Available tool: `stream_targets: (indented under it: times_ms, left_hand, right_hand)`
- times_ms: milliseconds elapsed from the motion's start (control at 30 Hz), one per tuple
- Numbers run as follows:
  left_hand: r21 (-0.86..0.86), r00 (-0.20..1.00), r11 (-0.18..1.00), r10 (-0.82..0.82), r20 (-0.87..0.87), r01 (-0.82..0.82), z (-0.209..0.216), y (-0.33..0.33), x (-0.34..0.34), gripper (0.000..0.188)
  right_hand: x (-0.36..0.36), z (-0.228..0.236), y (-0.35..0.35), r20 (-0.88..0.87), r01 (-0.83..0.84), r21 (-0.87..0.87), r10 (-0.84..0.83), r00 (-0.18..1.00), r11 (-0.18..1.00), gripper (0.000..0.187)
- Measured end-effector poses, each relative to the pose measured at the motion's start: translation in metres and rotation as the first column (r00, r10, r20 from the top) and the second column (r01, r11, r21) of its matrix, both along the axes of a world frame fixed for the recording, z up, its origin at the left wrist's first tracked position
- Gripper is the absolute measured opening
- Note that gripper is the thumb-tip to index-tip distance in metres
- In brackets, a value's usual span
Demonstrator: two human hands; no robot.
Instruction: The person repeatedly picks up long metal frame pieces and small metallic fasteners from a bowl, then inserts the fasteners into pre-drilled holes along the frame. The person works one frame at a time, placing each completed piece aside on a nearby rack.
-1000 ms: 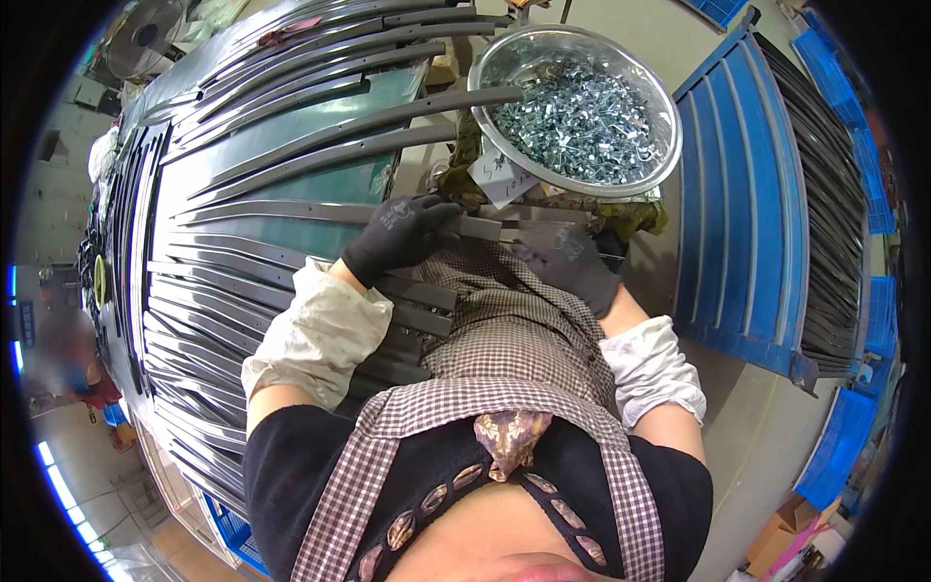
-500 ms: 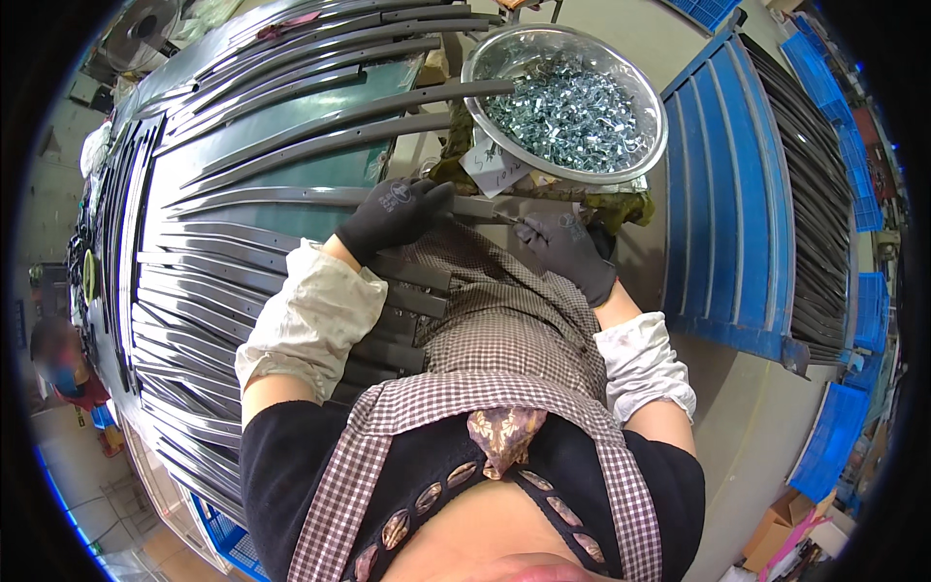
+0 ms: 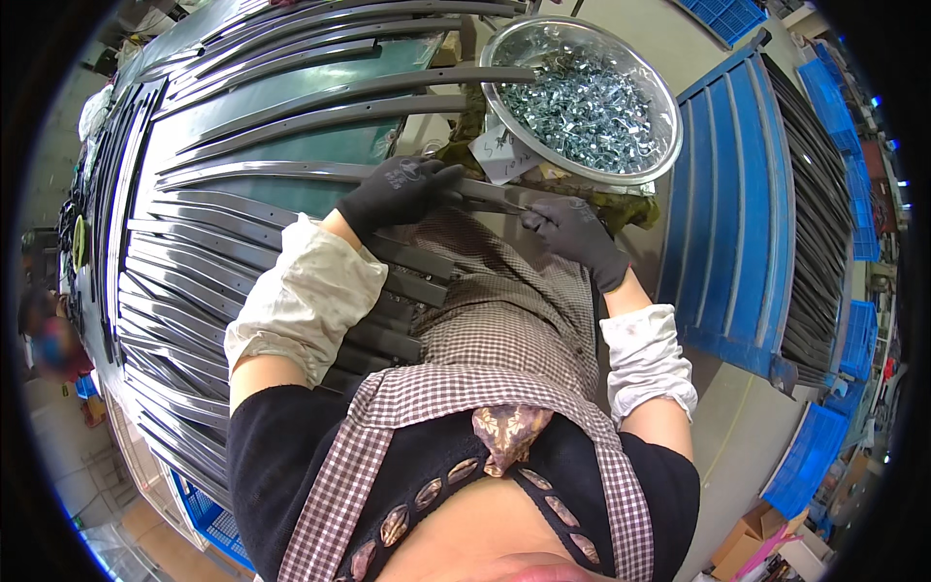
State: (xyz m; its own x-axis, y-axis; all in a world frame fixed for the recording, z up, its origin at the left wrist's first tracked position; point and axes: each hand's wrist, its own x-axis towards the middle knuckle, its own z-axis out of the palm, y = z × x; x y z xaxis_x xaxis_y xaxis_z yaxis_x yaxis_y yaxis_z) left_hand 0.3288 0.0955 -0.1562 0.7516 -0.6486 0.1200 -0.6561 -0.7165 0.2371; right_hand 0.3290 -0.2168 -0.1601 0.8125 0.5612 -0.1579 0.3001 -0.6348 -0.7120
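My left hand [image 3: 400,194], in a black glove, wraps round a long dark grey strip [image 3: 262,173] that runs across the table to the left. The strip's right end sticks out past my fingers. At that end, my gloved right hand [image 3: 580,238] is closed, thumb and fingertips pinched together; what they hold is too small to make out. Just beyond my hands stands a metal bowl [image 3: 677,131] filled with small shiny metal clips [image 3: 582,114].
More dark strips [image 3: 204,281] lie in rows over the green table [image 3: 320,121]. A card [image 3: 502,157] with handwriting leans by the bowl. A blue metal rack [image 3: 722,194] holding dark strips stands at right, with blue crates [image 3: 810,456] beyond it. A person [image 3: 53,339] is far left.
My right hand has shifted slightly at the strip's end, and its fingers stay pinched. My left hand keeps its grip. The whole view has tilted a little.
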Motion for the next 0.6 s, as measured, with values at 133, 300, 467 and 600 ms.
stream_targets:
  times_ms: [133, 300, 467, 600]
  left_hand:
    - [-0.02, 1.0, 1.0, -0.02, 0.021, 0.02, -0.005, 0.0, 0.003, 0.044]
    - [0.018, 1.0, 1.0, -0.005, -0.008, 0.006, 0.004, -0.003, 0.002, 0.044]
    - [-0.022, 1.0, 1.0, -0.019, 0.017, 0.02, 0.003, -0.002, 0.002, 0.043]
    - [-0.048, 1.0, 0.999, -0.017, 0.005, 0.017, -0.001, -0.001, 0.002, 0.043]
  right_hand:
    - [0.016, -0.003, -0.013, -0.172, -0.04, -0.035, 0.033, 0.985, 0.999, 0.039]
    - [0.015, -0.005, -0.002, 0.105, -0.094, 0.066, 0.087, 0.991, 0.993, 0.032]
    - [0.02, 0.0, 0.001, 0.047, -0.126, 0.023, 0.125, 0.991, 0.992, 0.034]
    - [0.022, 0.005, 0.006, 0.014, -0.16, -0.002, 0.16, 0.987, 0.987, 0.035]
